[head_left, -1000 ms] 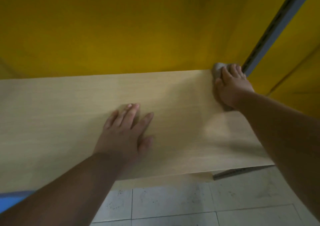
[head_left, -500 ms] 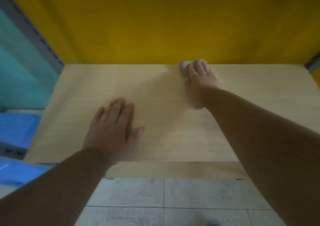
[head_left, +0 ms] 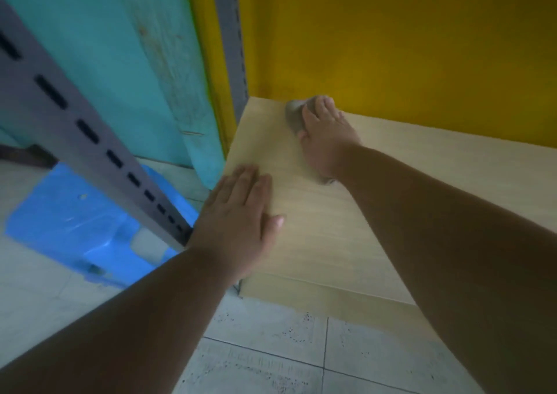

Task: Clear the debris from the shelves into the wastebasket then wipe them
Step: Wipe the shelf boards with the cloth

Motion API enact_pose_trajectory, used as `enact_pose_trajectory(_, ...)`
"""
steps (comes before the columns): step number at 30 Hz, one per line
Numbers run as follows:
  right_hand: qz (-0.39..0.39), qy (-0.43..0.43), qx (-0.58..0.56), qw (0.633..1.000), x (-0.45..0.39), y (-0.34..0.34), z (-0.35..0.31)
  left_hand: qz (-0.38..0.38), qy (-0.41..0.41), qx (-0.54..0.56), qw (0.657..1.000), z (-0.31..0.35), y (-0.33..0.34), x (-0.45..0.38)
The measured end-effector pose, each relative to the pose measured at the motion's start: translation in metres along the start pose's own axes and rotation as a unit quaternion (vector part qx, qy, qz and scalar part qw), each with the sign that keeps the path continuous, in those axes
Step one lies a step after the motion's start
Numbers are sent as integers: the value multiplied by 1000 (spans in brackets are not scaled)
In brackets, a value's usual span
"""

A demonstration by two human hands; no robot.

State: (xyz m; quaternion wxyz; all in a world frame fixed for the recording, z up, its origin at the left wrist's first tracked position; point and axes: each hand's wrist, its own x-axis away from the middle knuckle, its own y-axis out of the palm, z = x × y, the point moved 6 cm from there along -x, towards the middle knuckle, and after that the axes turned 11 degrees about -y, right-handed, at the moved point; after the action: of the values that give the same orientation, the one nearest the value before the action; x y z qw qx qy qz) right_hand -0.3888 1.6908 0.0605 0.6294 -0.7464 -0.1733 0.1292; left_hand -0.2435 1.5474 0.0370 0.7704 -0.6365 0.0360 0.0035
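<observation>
Yellow-backed wooden shelf (head_left: 346,218): right hand (head_left: 327,140) presses grey cloth (head_left: 294,116) flat at back-left corner, cloth's long axis front-to-back; left hand (head_left: 238,221) spread flat at left edge.

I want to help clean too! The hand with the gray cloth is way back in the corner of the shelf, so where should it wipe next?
Probably pull the cloth forward along the shelf's left edge. The right hand presses it near the back left corner by the yellow wall, while the left hand lies flat near the front edge.
</observation>
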Motion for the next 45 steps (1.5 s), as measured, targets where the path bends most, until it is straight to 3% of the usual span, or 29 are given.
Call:
enact_pose_trajectory(10, -44, -182, 30, 982, -45, 9, -55, 9, -17, 2, 1000, -3, 2, -1)
enact_pose_trajectory(13, -70, -236, -42, 968, -27, 3, -58, -3, -29, 5, 1000, -1, -1, 0)
enact_pose_trajectory(15, -43, -245, -109, 962, -6, -7, -53, -3, -45, 31, 998, 0, -7, 0)
enact_pose_trajectory(17, 29, -210, -97, 972, 19, -20, -26, 9, -59, 67, 996, 4, -15, -6)
enact_pose_trajectory(19, 81, -120, -53, 988, 44, -29, 23, 30, -50, 68, 996, 13, -22, -22)
enact_pose_trajectory(23, 7, 31, 25, 999, 77, -14, 99, 8, 14, -32, 999, 32, -25, -80)
enact_pose_trajectory(27, -12, 11, 57, 998, 90, 1, 106, -36, 40, -71, 996, 38, -9, -102)
enact_pose_trajectory(30, 3, 21, 61, 998, 89, 0, 107, -13, -23, -101, 995, 42, -16, -90)
enact_pose_trajectory(33, 6, 21, 73, 997, 90, 3, 103, -57, -111, -172, 977, 61, -18, -67)
enact_pose_trajectory(35, 10, 22, 72, 997, 89, 3, 101, -74, -126, -182, 973, 72, -23, -57)
enact_pose_trajectory(38, 8, 28, 66, 997, 87, 3, 98, -2, -9, -170, 985, 69, -28, -55)
enact_pose_trajectory(40, 9, 26, 69, 997, 88, 3, 98, -7, 76, -110, 991, 61, -19, -50)
enact_pose_trajectory(42, 10, 25, 69, 997, 88, 3, 100, -43, 67, -60, 995, 51, -10, -42)
enact_pose_trajectory(45, 1, 24, 75, 997, 87, 3, 101, -24, 10, -55, 998, 43, -13, -32)
